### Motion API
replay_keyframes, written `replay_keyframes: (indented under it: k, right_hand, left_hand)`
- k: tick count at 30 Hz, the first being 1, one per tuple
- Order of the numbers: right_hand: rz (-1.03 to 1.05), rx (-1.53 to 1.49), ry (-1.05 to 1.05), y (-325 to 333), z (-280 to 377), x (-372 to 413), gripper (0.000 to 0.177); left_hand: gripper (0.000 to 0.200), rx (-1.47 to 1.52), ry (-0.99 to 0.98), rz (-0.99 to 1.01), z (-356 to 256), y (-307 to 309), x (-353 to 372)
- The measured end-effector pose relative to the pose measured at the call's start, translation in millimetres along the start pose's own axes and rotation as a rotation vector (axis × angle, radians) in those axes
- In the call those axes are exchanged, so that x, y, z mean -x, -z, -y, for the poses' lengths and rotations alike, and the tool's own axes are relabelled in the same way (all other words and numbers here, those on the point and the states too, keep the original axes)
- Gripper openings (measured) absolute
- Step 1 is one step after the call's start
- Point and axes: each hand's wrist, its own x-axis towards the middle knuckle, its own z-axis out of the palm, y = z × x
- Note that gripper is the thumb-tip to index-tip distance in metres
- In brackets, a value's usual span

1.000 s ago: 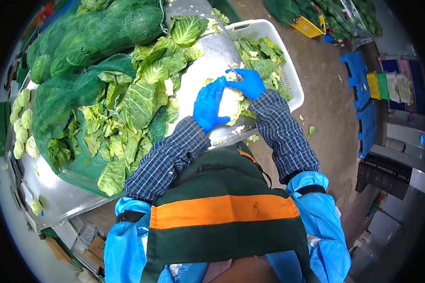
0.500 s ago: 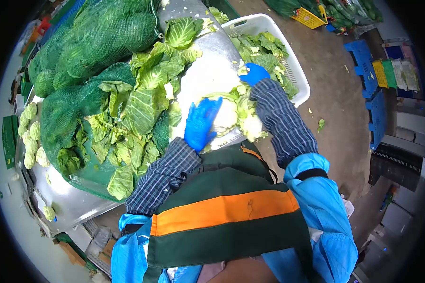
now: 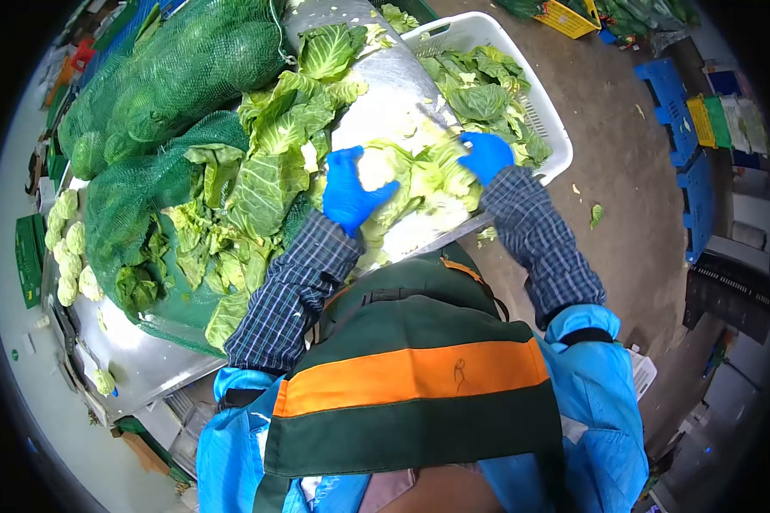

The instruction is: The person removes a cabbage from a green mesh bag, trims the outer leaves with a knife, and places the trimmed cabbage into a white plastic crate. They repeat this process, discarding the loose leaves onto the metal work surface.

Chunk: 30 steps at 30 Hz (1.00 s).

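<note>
Blue-gloved left hand [image 3: 348, 192] now clamps its fingers on pale round cabbage head [image 3: 375, 165]; right hand [image 3: 486, 154] (curled on loose green leaves [image 3: 432, 177]) rejoins it.

No text, label, brand or number is legible. A small dark scribble [image 3: 459, 373] on the apron's orange stripe [image 3: 376, 392], toward six o'clock, cannot be read.

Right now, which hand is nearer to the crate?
Right. The right hand lies beside the crate; the left hand grips the cabbage, farther from it.
</note>
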Motion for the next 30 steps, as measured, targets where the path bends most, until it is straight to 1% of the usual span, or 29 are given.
replay_keyframes:
  k: [1, 2, 3, 4, 6, 8, 10, 11, 12, 14, 15, 19, 21, 22, 24, 25, 26, 27, 28, 30]
  right_hand:
    - [-0.031, 0.059, -0.048, 8.8, -10.9, -6.3, 0.059]
    - [-0.055, 0.121, -0.094, 17.7, -14.3, -7.6, 0.058]
    - [-0.126, 0.136, -0.095, 20.7, -15.4, -5.6, 0.058]
    - [-0.132, 0.133, -0.090, 26.7, -1.3, -1.2, 0.058]
    - [-0.266, -0.263, 0.073, 23.1, 42.1, 20.7, 0.064]
    - [-0.231, -0.386, 0.215, 2.3, 71.2, 25.6, 0.068]
    - [-0.126, -0.377, 0.202, -9.7, 85.2, 17.2, 0.068]
    - [-0.104, -0.343, 0.191, -14.9, 86.9, 10.7, 0.057]
    - [-0.102, -0.340, 0.198, -16.0, 87.7, 4.4, 0.057]
    - [0.040, -0.286, 0.236, -16.8, 89.9, -3.0, 0.050]
    - [0.009, -0.233, 0.257, -17.6, 89.1, -3.6, 0.046]
    - [-0.002, -0.206, 0.280, -13.3, 93.7, 8.6, 0.047]
    - [-0.073, -0.106, 0.338, -14.5, 95.5, 14.4, 0.043]
    - [-0.070, -0.102, 0.342, -16.3, 95.7, 16.4, 0.043]
    - [-0.181, -0.031, 0.421, -23.2, 92.8, 18.1, 0.039]
    - [-0.198, -0.089, 0.394, -26.0, 89.4, 15.6, 0.032]
    - [-0.197, -0.089, 0.393, -24.8, 83.8, 9.3, 0.032]
    - [-0.201, -0.083, 0.299, -22.5, 78.2, 0.9, 0.029]
    - [-0.204, -0.080, 0.203, -20.1, 73.7, -6.2, 0.026]
    - [-0.194, -0.081, 0.136, -16.6, 57.1, -19.0, 0.027]
  left_hand:
    - [0.081, 0.093, 0.021, 0.000, 9.1, 3.0, -1.9]
    - [0.081, 0.086, 0.020, -0.001, 10.5, 7.2, -1.2]
    - [0.081, 0.103, 0.058, 0.029, 11.8, 11.2, 0.7]
    - [0.081, 0.122, 0.088, 0.056, 12.3, 13.9, -2.9]
    - [0.080, 0.112, 0.081, 0.052, 13.2, 13.3, -4.0]
    - [0.080, 0.099, 0.064, 0.042, 13.7, 10.9, -4.4]
    - [0.080, 0.136, 0.061, 0.062, 17.5, 10.9, -5.4]
    - [0.080, 0.173, 0.062, 0.080, 20.5, 11.4, -5.6]
    - [0.080, 0.172, 0.062, 0.072, 22.8, 10.8, -5.1]
    - [0.081, 0.268, 0.038, 0.054, 24.0, 8.0, -0.2]
    - [0.082, 0.258, 0.030, 0.050, 25.5, 7.3, 1.6]
    - [0.083, 0.282, 0.008, 0.039, 22.3, 8.9, 1.2]
    - [0.086, 0.262, -0.014, 0.029, 20.3, 8.3, -0.4]
    - [0.086, 0.264, -0.011, 0.023, 18.2, 8.7, -0.5]
    - [0.087, 0.278, 0.035, 0.081, 14.2, 10.3, -0.6]
    - [0.087, 0.278, 0.037, 0.081, 11.7, 12.5, -0.1]
    - [0.085, 0.178, -0.028, 0.095, 8.8, 15.3, -0.5]
    - [0.084, 0.075, -0.093, 0.109, 7.5, 17.3, -0.8]
    - [0.084, 0.071, -0.091, 0.111, 8.0, 18.3, 0.6]
    - [0.083, 0.122, -0.085, 0.121, 8.9, 17.8, 1.2]
